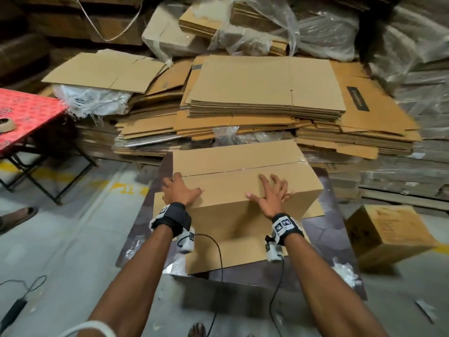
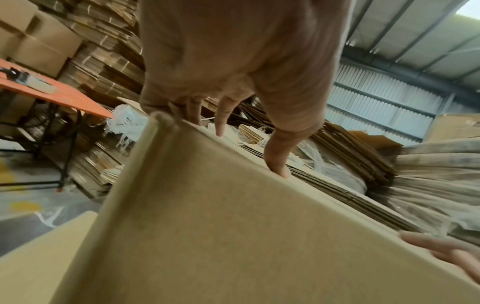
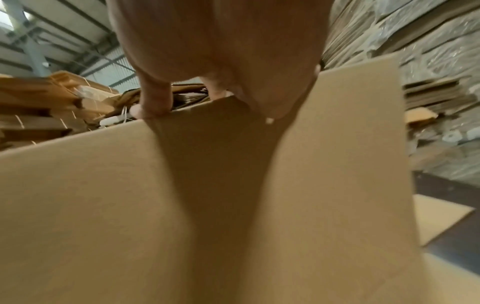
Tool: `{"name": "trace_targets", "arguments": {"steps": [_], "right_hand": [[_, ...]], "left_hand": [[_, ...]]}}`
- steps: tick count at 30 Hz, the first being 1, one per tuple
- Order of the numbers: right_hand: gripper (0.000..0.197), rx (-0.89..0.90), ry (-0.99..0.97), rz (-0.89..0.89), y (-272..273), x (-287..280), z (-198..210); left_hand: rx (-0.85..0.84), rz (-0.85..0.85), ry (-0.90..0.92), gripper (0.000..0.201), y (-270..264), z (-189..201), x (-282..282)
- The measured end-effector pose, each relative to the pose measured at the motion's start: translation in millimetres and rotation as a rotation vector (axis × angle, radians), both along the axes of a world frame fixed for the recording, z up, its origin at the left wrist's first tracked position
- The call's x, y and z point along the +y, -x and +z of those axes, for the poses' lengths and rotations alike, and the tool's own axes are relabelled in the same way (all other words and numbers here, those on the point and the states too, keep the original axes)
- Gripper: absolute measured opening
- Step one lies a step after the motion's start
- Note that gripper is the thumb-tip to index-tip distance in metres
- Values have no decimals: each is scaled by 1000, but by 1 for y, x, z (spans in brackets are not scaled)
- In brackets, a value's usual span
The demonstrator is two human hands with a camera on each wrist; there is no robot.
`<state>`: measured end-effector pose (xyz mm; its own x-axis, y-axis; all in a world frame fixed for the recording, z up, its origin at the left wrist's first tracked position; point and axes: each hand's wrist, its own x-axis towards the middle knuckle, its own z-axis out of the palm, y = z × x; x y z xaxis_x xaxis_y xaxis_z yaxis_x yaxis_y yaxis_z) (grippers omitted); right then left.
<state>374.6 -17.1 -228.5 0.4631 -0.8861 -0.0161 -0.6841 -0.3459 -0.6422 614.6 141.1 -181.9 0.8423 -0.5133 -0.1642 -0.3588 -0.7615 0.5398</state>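
The fingers [image 1: 177, 178] of the left hand [image 1: 181, 189] lie apart and nearly straight on the top of a brown cardboard box [image 1: 243, 183], close to its left end, with the thumb stretched rightward along the front edge. In the left wrist view the fingertips [image 2: 279, 170] touch the top just past that edge. The right hand [image 1: 272, 195] is splayed wide on the same top near the right end, its fingers [image 1: 264, 181] fanned out and flat on the board and its thumb pointing left. Neither hand curls round anything. A seam [image 1: 243, 170] runs across the box top beyond the fingertips. The box stands on a dark glossy tabletop [image 1: 328, 242], with flat cardboard [image 1: 313, 210] showing from under it. Behind it are stacks of flattened cartons [image 1: 264, 88]. To the left is a red folding table [image 1: 26, 110] with a tape roll [image 1: 4, 124], and to the right a smaller carton [image 1: 386, 234] sits on the floor.
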Motion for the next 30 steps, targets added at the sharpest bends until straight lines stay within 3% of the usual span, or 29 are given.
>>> {"name": "trace_targets", "arguments": {"steps": [3, 5, 8, 10, 12, 15, 20, 30], "right_hand": [[76, -5, -8, 56, 9, -35, 7], [58, 27, 85, 56, 7, -42, 11], [72, 1, 154, 91, -17, -16, 10], [62, -50, 183, 193, -44, 15, 4], [48, -51, 202, 268, -73, 42, 0], [42, -60, 164, 229, -107, 74, 6], [39, -14, 222, 40, -132, 101, 0], [45, 91, 370, 23, -137, 100, -4]], "left_hand": [[-10, 0, 44, 87, 24, -7, 9], [30, 1, 174, 78, 39, -16, 10], [151, 96, 477, 49, 50, -30, 9], [255, 194, 651, 30, 48, -35, 11], [370, 235, 738, 27, 40, -43, 17], [396, 138, 700, 31, 22, -62, 27], [221, -64, 656, 25, 10, -76, 34], [325, -71, 733, 37, -13, -62, 18]]}}
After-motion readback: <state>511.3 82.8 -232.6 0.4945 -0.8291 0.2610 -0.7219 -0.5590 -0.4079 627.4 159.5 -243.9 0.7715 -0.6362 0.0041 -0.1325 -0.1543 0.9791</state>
